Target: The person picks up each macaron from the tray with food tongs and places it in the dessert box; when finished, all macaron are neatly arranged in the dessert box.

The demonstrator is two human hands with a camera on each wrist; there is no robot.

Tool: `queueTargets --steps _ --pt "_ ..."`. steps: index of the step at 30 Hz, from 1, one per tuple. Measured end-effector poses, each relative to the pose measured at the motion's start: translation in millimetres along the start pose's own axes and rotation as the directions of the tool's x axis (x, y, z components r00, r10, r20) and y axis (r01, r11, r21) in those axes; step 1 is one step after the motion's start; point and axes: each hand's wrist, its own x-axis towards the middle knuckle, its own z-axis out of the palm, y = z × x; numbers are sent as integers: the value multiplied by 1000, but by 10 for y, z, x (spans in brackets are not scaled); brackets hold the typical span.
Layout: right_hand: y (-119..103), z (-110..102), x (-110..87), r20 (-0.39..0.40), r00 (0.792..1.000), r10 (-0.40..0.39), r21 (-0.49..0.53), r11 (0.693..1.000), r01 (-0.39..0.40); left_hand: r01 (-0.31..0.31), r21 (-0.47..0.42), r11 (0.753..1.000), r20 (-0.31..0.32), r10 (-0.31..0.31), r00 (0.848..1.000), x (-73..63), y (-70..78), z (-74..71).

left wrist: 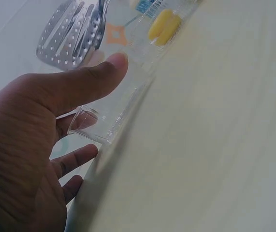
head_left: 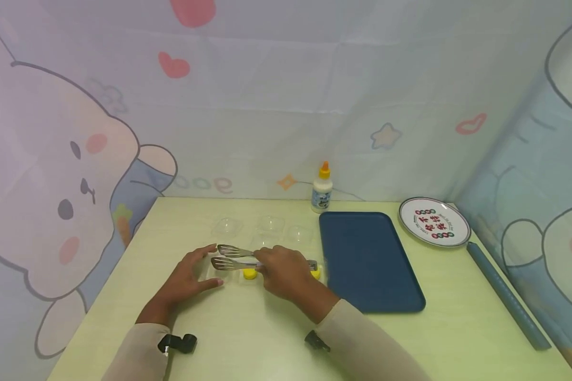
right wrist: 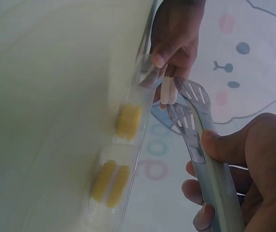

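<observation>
My right hand (head_left: 283, 271) grips metal serving tongs (right wrist: 196, 140) with slotted ends. A pale macaron (right wrist: 169, 90) sits between the tong ends, above a clear plastic box (left wrist: 121, 106). My left hand (head_left: 186, 280) holds that box, thumb along one side and fingers at the other. Two more boxes in the row, seen in the right wrist view, contain yellow macarons (right wrist: 111, 183). In the head view, the right hand and tongs hide part of this row.
Several clear plastic lids (head_left: 270, 223) lie behind the boxes. A blue tray (head_left: 369, 264) is to the right, with a glue bottle (head_left: 321, 193) behind its left corner. Farther right are a printed plate (head_left: 435, 222) and a grey-blue strip (head_left: 507, 296) along the table edge.
</observation>
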Motion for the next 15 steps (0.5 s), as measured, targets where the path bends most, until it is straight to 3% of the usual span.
queueTargets --steps 8,15 --pt "-98 64 125 94 996 2 -35 999 2 -41 28 999 -15 42 999 24 -6 7" --pt "-162 74 163 111 994 -8 -105 994 19 -4 16 1000 -7 4 1000 13 -33 5"
